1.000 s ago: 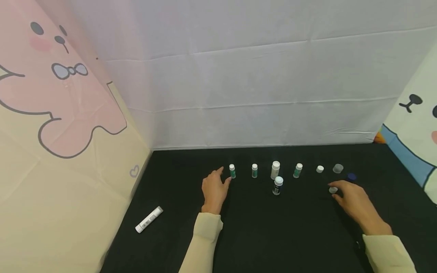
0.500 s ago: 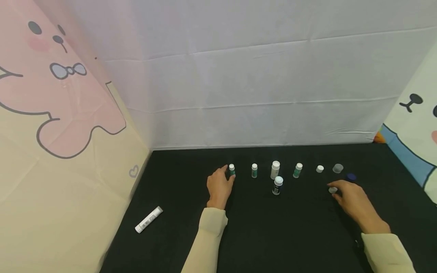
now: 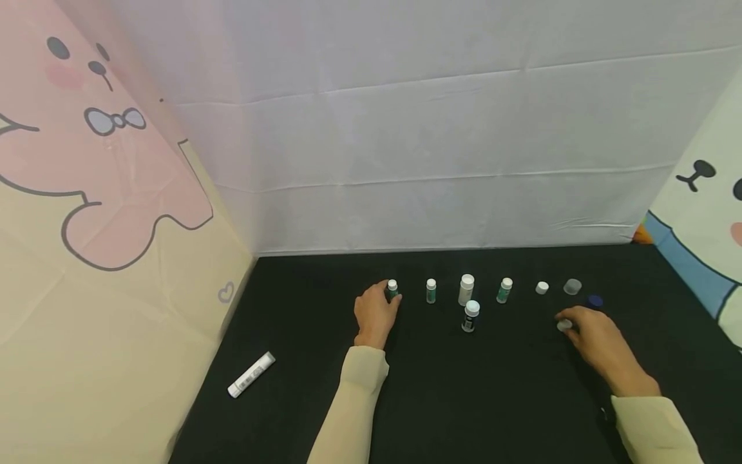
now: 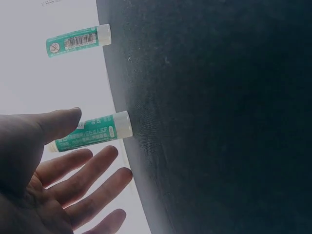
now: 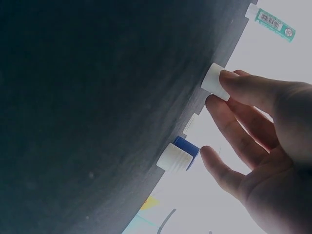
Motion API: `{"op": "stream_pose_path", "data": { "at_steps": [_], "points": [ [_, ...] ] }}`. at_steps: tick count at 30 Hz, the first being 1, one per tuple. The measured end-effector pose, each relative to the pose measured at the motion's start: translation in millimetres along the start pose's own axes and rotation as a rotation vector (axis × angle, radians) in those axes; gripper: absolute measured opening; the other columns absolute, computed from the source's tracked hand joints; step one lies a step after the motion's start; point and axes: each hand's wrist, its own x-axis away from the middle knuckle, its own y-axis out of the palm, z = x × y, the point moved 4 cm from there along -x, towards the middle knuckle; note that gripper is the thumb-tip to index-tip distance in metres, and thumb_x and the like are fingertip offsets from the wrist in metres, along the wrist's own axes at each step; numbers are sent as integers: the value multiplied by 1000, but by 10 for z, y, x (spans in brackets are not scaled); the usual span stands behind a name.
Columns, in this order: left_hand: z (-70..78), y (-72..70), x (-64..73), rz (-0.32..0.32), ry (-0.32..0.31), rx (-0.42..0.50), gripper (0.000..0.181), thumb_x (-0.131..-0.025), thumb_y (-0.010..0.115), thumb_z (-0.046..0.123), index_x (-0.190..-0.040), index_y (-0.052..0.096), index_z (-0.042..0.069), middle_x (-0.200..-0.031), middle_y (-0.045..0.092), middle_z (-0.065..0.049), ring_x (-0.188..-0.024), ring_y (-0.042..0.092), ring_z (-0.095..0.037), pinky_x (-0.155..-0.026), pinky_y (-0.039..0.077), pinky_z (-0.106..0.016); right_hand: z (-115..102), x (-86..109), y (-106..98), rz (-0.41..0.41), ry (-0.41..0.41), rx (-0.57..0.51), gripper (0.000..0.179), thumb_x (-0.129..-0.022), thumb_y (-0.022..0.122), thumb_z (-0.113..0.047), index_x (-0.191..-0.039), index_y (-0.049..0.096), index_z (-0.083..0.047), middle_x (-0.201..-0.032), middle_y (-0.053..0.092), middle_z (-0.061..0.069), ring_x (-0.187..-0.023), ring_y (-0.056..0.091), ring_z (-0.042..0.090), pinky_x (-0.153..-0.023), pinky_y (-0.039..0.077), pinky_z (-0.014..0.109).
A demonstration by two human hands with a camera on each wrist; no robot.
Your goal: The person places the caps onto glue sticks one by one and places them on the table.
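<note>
- Green btl [image 4: 92,134]: upright on bench [image 3: 475,399], between L hand [image 3: 375,316]'s thumb & fingers [image 4: 97,197].
- Vs 1 s ago: L hand's moved in around it, so btl looks within grasp.
- L fingers spread; can't tell if gripping.
- R hand [image 3: 594,335]: ~unchanged, pinching sm. white tub [image 5: 213,80].

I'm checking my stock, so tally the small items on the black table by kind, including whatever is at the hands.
Upright green-labelled containers: 3
Upright white bottle: 1
Upright dark-labelled bottle: 1
White tube, lying down: 1
Small cap-like pieces (white one, clear one, blue one, pale one at the right hand): 4
Total: 10
</note>
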Motion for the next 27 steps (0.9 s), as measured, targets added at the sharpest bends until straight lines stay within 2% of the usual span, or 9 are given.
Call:
{"op": "stream_pose_path", "data": {
  "at_steps": [9, 14, 19, 27],
  "points": [
    [6, 41, -58, -26, -40, -3, 33, -93, 84, 24, -120, 78, 6, -114, 79, -12, -101, 75, -33, -92, 56, -53, -5, 11, -3, -17, 27, -10, 13, -86, 77, 12, -98, 73, 9, -100, 73, 29, -93, 70, 50, -82, 52, 67],
    [-2, 55, -76, -20, -30, -8, 24, -93, 83, 23, -110, 79, 6, -106, 80, -12, -95, 75, -32, -86, 57, -52, -1, 23, -8, -21, 43, -11, 14, -86, 77, 11, -99, 73, 9, -101, 73, 29, -92, 70, 50, -80, 52, 67],
    [-7, 45, -64, -11, -19, 25, 24, -94, 82, 21, -112, 79, 6, -107, 80, -13, -93, 75, -33, -86, 57, -52, -17, 37, -13, -6, 38, -20, 13, -87, 77, 10, -100, 74, 9, -100, 73, 29, -90, 70, 49, -78, 53, 67],
    [30, -52, -4, 32, 25, 42, 24, -94, 82, 17, -115, 79, 5, -108, 80, -13, -98, 76, -34, -98, 55, -51, -32, 78, -6, 46, 16, -27, 13, -86, 79, 8, -98, 74, 6, -97, 73, 27, -85, 70, 47, -73, 53, 66]
  ]
}}
